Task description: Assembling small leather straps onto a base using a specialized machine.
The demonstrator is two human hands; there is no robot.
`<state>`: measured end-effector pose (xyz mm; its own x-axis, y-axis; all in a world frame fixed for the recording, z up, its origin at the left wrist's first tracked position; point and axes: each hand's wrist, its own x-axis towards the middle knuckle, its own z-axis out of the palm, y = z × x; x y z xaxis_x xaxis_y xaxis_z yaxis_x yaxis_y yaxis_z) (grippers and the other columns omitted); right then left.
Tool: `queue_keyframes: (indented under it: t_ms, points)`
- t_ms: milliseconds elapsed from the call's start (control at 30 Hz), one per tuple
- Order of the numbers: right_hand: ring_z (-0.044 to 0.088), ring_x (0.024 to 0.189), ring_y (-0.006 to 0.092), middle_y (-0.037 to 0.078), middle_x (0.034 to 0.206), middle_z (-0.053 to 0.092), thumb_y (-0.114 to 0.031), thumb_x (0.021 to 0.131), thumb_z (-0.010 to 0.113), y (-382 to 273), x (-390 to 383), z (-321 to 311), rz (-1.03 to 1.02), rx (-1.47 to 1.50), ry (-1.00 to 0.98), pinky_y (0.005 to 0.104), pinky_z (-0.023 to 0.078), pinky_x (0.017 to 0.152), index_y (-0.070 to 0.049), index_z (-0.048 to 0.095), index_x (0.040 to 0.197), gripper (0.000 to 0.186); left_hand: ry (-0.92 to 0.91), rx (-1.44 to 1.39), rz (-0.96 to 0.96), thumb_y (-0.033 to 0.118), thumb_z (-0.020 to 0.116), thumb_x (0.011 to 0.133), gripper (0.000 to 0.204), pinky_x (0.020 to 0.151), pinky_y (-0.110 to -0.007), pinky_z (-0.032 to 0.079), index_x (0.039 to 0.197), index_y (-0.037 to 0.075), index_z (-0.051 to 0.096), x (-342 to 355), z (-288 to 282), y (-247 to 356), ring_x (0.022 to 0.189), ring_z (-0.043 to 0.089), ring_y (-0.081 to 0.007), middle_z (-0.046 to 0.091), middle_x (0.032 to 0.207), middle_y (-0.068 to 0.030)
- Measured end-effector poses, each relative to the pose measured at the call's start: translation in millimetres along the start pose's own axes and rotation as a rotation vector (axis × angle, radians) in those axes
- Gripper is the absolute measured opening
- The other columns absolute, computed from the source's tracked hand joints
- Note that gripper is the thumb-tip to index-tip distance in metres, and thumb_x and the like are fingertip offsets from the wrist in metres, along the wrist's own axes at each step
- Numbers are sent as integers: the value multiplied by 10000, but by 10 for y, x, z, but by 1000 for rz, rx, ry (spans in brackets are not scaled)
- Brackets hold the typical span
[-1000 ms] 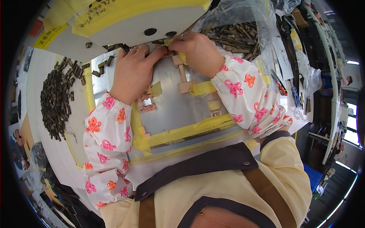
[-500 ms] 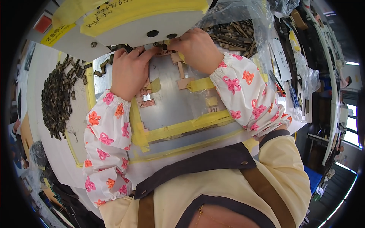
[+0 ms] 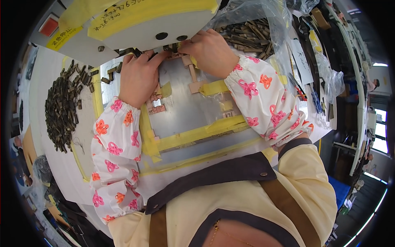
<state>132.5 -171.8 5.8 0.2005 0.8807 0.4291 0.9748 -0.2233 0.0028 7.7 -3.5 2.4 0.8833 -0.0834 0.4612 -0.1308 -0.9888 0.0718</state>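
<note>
Both my hands reach under the front edge of a pale machine head (image 3: 135, 29). My left hand (image 3: 140, 78) has its thumb and forefinger drawn together toward a small dark strip (image 3: 171, 48). From the other side, the closed fingers of my right hand (image 3: 209, 52) pinch at the same strip, their tips partly hidden by the machine. Beneath them lies a smooth metal plate (image 3: 177, 111) with pinkish blocks (image 3: 193, 74) stuck on it and yellow tape (image 3: 193, 138) along its edge. What my left fingertips hold is too small to make out.
A heap of short dark folded pieces (image 3: 61, 111) lies on the left of the white table (image 3: 53, 164). At the back right, flat dark strips (image 3: 249, 37) pile up beside clear plastic film (image 3: 284, 37). Small tools with red handles (image 3: 299, 91) lie at the right.
Both hands stay at the small strip under the machine head, with hardly any finger movement. The whole view has shifted slightly.
</note>
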Motion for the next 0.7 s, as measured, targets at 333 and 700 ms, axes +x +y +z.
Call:
queue_keyframes:
  t_ms: [333, 700]
  points:
    - [551, 939, 184, -35, 929, 630, -70, 669, 614, -61, 3, 10, 58, -80, -91, 325, 425, 769, -164, 678, 909, 266, -6, -4, -15, 32, 516, 735, 343, 679, -351, 385, 1025, 173, 636, 9, -15, 5, 714, 577, -238, 597, 813, -44]
    - [573, 787, 260, 42, 816, 597, -67, 678, 631, 86, -248, -348, 185, 59, 135, 367, 472, 673, -81, 634, 810, 132, 114, -42, -44, 40, 522, 794, 251, 722, -364, 382, 1020, 104, 607, -151, -14, -62, 729, 568, -260, 615, 843, -77]
